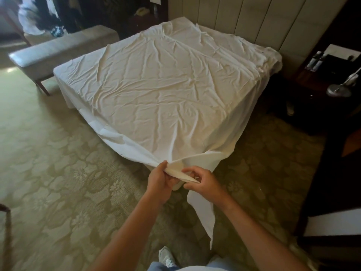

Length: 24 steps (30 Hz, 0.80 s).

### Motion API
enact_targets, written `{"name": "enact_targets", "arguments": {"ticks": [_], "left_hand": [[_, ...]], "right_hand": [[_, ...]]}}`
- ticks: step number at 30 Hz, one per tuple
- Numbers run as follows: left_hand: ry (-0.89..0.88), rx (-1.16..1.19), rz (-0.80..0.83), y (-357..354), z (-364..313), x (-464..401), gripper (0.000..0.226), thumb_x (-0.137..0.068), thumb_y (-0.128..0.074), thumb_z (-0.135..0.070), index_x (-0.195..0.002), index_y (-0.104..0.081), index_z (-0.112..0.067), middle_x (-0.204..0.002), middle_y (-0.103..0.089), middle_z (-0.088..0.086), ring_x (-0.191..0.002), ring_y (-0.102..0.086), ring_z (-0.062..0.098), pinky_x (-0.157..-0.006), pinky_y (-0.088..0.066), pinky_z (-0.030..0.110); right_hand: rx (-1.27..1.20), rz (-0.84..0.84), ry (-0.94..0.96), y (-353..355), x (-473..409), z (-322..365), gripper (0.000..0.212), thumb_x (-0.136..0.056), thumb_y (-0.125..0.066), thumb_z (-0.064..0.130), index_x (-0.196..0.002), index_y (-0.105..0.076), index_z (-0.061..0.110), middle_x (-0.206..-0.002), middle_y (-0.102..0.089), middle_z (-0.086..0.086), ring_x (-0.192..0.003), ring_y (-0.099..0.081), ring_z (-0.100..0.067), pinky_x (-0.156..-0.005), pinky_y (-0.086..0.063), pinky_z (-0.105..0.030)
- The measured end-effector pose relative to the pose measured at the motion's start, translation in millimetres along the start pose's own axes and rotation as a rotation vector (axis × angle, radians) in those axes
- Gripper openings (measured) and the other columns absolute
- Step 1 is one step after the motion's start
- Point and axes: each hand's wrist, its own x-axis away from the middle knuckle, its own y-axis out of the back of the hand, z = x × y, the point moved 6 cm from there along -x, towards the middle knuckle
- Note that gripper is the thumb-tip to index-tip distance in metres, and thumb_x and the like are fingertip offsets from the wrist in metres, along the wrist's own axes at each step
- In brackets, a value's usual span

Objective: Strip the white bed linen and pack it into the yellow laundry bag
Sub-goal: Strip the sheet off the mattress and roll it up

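Note:
A wrinkled white sheet (166, 81) lies spread over the whole bed, its near corner pulled off the mattress toward me. My left hand (161, 181) grips that gathered corner from the left. My right hand (203, 182) pinches the same corner's folded edge from the right. Below my hands a loose tail of the sheet (203, 212) hangs down over the carpet. No yellow laundry bag is in view.
A padded bench (58, 49) stands off the bed's far left side. A panelled headboard (263, 20) backs the bed. At right are a dark nightstand with a lamp base (338, 90) and a dark chair (332, 212). Patterned carpet (58, 182) covers the floor; my shoe (166, 257) is below.

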Motion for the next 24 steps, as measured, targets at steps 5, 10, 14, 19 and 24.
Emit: {"name": "enact_targets", "arguments": {"ticks": [5, 10, 14, 19, 24], "left_hand": [[-0.134, 0.098, -0.14, 0.4, -5.4, -4.3, 0.021, -0.106, -0.045, -0.019, -0.11, -0.056, -0.002, -0.108, -0.067, 0.014, -0.097, -0.068, 0.025, -0.087, -0.057, 0.039], [-0.194, 0.017, -0.21, 1.2, -11.7, -16.0, 0.022, -0.106, -0.045, -0.019, -0.119, -0.053, -0.003, -0.122, -0.064, 0.015, -0.109, -0.066, 0.028, -0.085, -0.058, 0.041], [-0.271, -0.57, -0.232, -3.9, 3.0, -9.4, 0.028, -0.106, -0.045, -0.023, -0.119, -0.058, -0.002, -0.11, -0.069, 0.015, -0.089, -0.071, 0.026, -0.064, -0.059, 0.034], [-0.755, -1.222, 0.008, -55.3, 32.5, 7.5, 0.042, -0.103, -0.038, -0.047, -0.134, -0.056, -0.026, -0.134, -0.056, -0.008, -0.121, -0.054, 0.009, -0.099, -0.048, 0.033], [-0.683, -1.362, 0.32, -100.4, 64.7, 5.2, 0.04, -0.103, -0.036, -0.052, -0.109, -0.064, -0.024, -0.113, -0.065, -0.012, -0.112, -0.058, 0.005, -0.108, -0.038, 0.034]], "right_hand": [[0.017, 0.017, -0.064, 30.1, 10.6, -22.3, 0.009, -0.087, -0.075, 0.021, -0.082, -0.074, 0.014, -0.066, -0.061, 0.003, -0.063, -0.056, -0.011, -0.062, -0.048, -0.022], [-0.021, 0.0, -0.123, 75.3, 18.3, -37.1, 0.029, -0.094, -0.066, 0.026, -0.079, -0.067, 0.002, -0.062, -0.049, 0.002, -0.059, -0.047, -0.008, -0.058, -0.04, -0.02], [-0.09, -0.116, -0.061, 106.3, 18.1, -31.3, 0.028, -0.099, -0.059, 0.02, -0.073, -0.064, 0.01, -0.059, -0.048, 0.009, -0.059, -0.046, -0.002, -0.058, -0.039, -0.017], [0.011, 0.0, -0.053, 114.5, 12.4, -18.1, 0.03, -0.099, -0.056, 0.036, -0.086, -0.073, 0.016, -0.078, -0.065, -0.005, -0.079, -0.062, -0.018, -0.073, -0.051, -0.03], [0.032, 0.052, -0.038, 128.1, 13.5, -0.9, 0.026, -0.1, -0.055, 0.037, -0.085, -0.071, 0.023, -0.076, -0.063, 0.012, -0.081, -0.061, -0.006, -0.079, -0.052, -0.025]]}}
